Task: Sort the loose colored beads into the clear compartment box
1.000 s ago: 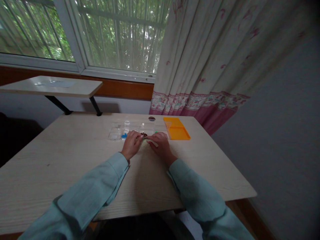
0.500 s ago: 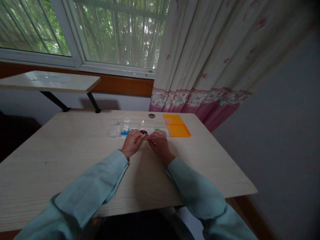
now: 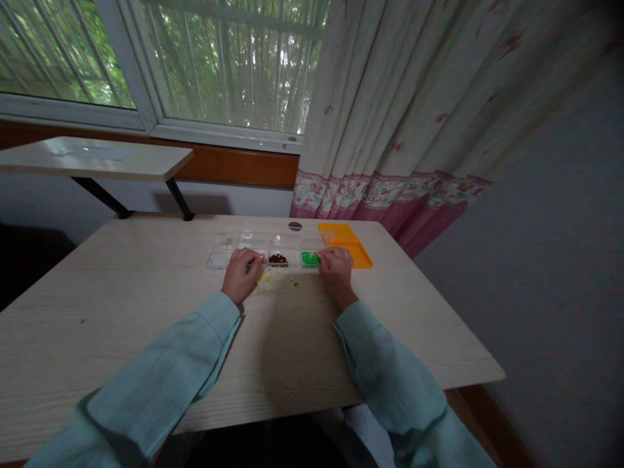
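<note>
A clear plastic compartment box lies near the far side of the table. One front compartment holds small dark brown pieces, another small green pieces. My left hand is at the box's front left, fingers pinched together and covering a compartment; a trace of blue shows by the fingertips. At the green compartment's right edge, my right hand has its fingers drawn together. Anything tiny within either pinch is too small to make out. Between the hands, small yellow pieces and a few green bits lie on the table.
An orange tray lies flat behind my right hand, at the box's right end. A raised shelf on black legs stands at the back left. Behind the wooden table are a window and a floral curtain.
My hands have parted from where they met in front of the brown pieces. The left went left, the right went right, uncovering the brown, green and scattered yellow pieces.
</note>
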The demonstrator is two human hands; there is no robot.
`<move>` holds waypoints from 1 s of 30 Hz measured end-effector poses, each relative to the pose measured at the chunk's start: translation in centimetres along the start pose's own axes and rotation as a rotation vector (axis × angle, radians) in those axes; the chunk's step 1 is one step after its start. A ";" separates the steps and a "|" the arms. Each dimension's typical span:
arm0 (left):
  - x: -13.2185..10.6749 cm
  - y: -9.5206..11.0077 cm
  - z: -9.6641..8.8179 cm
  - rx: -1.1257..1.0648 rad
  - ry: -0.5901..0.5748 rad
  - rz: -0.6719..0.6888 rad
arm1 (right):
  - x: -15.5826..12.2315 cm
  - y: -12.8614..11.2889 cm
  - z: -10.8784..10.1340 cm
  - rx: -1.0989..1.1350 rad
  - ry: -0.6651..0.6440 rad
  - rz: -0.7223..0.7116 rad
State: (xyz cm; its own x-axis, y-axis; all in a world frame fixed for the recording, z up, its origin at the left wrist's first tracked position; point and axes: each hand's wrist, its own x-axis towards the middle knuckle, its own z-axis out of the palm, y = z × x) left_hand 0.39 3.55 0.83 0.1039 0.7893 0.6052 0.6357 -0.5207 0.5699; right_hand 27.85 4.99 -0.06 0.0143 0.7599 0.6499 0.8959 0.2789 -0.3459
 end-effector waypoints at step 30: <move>-1.1 4.0 2.4 0.182 -0.411 0.347 | -0.3 -2.8 0.5 0.084 0.033 -0.085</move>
State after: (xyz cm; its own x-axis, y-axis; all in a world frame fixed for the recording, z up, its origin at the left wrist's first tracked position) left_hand 4.65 1.34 1.11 0.5963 0.6628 0.4529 0.6291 -0.7363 0.2492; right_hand 25.10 4.25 0.34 -0.0441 0.7124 0.7004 0.8539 0.3907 -0.3437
